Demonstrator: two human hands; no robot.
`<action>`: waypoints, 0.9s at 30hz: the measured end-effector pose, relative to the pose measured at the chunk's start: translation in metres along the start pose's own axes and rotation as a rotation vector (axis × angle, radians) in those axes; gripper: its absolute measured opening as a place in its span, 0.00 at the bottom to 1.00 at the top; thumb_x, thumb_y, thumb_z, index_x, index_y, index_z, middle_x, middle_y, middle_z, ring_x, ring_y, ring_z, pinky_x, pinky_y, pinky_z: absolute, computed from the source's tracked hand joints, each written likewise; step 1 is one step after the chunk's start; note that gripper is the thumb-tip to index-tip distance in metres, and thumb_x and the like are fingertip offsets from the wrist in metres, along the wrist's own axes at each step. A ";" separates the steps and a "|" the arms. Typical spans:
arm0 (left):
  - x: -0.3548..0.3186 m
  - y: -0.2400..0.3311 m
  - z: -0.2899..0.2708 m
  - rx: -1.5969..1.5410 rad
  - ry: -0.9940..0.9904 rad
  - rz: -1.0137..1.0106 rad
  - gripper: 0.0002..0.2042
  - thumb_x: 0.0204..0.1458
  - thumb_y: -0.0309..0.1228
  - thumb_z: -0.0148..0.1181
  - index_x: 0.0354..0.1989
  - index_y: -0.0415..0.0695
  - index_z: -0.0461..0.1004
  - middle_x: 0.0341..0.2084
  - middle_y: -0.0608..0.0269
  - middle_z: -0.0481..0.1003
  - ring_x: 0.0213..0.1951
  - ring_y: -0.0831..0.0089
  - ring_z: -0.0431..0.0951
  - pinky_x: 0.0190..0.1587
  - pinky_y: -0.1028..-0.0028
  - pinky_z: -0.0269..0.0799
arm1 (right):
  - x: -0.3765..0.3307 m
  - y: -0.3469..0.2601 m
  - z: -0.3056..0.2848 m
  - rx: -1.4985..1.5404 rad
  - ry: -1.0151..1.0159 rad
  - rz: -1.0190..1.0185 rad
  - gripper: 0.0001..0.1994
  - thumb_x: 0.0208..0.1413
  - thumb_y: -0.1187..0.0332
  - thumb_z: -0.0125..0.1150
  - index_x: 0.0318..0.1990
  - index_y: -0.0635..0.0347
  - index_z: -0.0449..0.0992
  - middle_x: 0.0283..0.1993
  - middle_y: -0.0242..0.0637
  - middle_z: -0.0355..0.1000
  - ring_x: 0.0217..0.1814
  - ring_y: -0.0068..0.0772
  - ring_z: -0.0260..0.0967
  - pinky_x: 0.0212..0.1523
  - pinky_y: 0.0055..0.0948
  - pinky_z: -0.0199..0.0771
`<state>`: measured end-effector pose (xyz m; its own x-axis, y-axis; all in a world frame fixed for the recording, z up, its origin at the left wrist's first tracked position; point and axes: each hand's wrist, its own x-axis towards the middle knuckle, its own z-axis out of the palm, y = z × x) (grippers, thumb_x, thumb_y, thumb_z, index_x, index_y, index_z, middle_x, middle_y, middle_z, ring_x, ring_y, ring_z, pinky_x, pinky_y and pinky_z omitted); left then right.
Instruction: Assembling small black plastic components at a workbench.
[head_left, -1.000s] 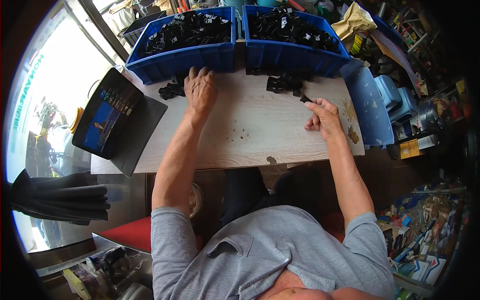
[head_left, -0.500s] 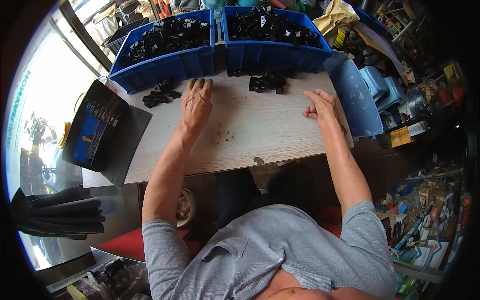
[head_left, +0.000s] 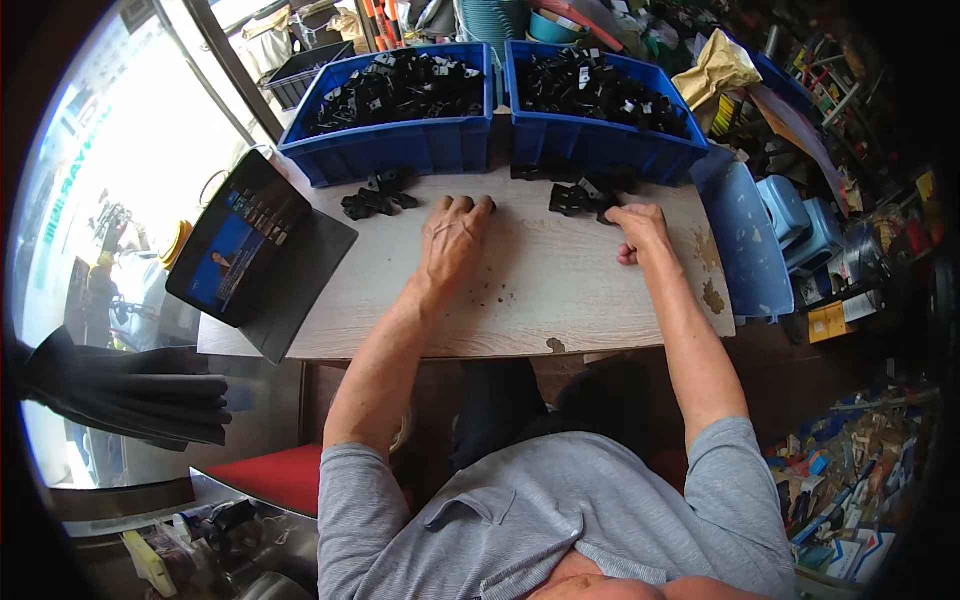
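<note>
On the pale wooden table (head_left: pixel 540 300), my left hand (head_left: pixel 452 245) lies back up with its fingers curled down. A small dark bit shows by its index fingertip, but what the hand holds is mostly hidden. Left of it sits a small cluster of black plastic parts (head_left: pixel 375 203). My right hand (head_left: pixel 640 232) is closed, with thumb and index finger pinching a black plastic piece (head_left: pixel 606 213) at the edge of a second small pile of black plastic parts (head_left: pixel 570 198). The lower fingers of that hand are folded in.
Two blue bins (head_left: pixel 400 148) (head_left: pixel 610 142) heaped with black parts stand along the table's far side. A tablet in a dark folding case (head_left: pixel 235 240) leans at the left. Beyond the right edge is a light-blue plastic container (head_left: pixel 745 240). Dark crumbs (head_left: pixel 490 295) dot the tabletop.
The view has shifted, so the table sits further right in the picture. My right hand has moved left to the right-hand pile and closed on a piece. My left hand has moved slightly nearer me.
</note>
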<state>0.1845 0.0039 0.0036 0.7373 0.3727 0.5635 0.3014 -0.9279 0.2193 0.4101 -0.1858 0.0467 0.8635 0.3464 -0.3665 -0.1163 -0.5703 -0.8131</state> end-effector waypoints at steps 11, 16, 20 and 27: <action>-0.010 0.024 -0.001 -0.323 0.107 -0.137 0.16 0.54 0.24 0.60 0.52 0.41 0.75 0.36 0.50 0.81 0.40 0.51 0.80 0.45 0.58 0.75 | -0.035 0.018 -0.013 0.115 -0.093 0.026 0.11 0.53 0.61 0.71 0.34 0.56 0.76 0.17 0.27 0.58 0.13 0.26 0.63 0.17 0.33 0.74; -0.011 0.063 0.012 -0.604 0.056 -0.286 0.13 0.55 0.25 0.62 0.49 0.42 0.76 0.36 0.51 0.82 0.37 0.52 0.82 0.41 0.60 0.77 | -0.062 0.020 -0.009 0.118 -0.239 0.012 0.12 0.54 0.61 0.72 0.37 0.56 0.77 0.14 0.25 0.60 0.13 0.24 0.64 0.16 0.30 0.73; -0.010 0.081 0.017 -0.649 0.090 -0.224 0.16 0.56 0.28 0.63 0.53 0.43 0.76 0.40 0.50 0.83 0.31 0.58 0.84 0.38 0.66 0.78 | -0.064 0.029 -0.012 0.132 -0.247 -0.142 0.17 0.52 0.67 0.69 0.49 0.58 0.76 0.14 0.26 0.61 0.13 0.21 0.65 0.16 0.29 0.74; -0.005 0.100 0.027 -0.725 0.066 -0.246 0.13 0.55 0.27 0.61 0.48 0.40 0.78 0.39 0.48 0.81 0.41 0.49 0.82 0.46 0.60 0.77 | -0.055 0.022 -0.007 0.071 -0.293 -0.199 0.23 0.51 0.72 0.66 0.58 0.58 0.74 0.19 0.29 0.66 0.14 0.21 0.65 0.14 0.26 0.71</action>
<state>0.2270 -0.0910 0.0015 0.6560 0.5888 0.4722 -0.0366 -0.6001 0.7991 0.3635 -0.2229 0.0519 0.6963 0.6505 -0.3035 -0.0023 -0.4208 -0.9071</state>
